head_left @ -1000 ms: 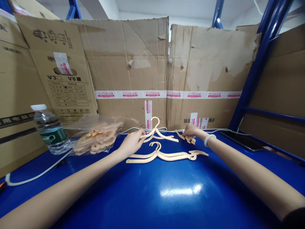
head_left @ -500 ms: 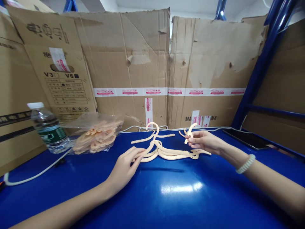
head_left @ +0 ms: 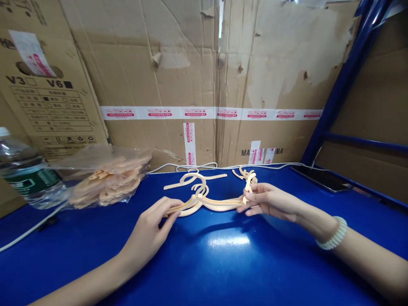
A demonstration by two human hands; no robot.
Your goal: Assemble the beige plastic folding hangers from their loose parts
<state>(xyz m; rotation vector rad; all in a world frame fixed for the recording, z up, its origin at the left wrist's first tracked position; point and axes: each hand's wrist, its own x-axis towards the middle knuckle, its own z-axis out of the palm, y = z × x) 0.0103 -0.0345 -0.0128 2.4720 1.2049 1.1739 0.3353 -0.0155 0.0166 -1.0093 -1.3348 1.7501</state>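
Several small peach plastic hangers (head_left: 207,199) are stacked together just above the blue shelf surface (head_left: 223,263). My left hand (head_left: 149,231) pinches the left arm of the stack. My right hand (head_left: 270,202) grips the right end and also holds a small peach clip piece (head_left: 249,182) upright between its fingers. One more hanger (head_left: 191,178) lies flat behind the stack, and loose peach clips (head_left: 240,173) lie beside it. A white bead bracelet sits on my right wrist.
A clear plastic bag of peach pieces (head_left: 105,182) lies at the left, beside a water bottle (head_left: 22,170). Worn cardboard boxes (head_left: 191,85) wall the back. A white cable (head_left: 28,229) runs along the shelf. A dark phone (head_left: 321,178) lies at the right by a blue post.
Both hands drew back from the far hangers toward me. They took up the stacked hangers at each end, and the right hand picked up a small clip. The camera moved closer and lower.
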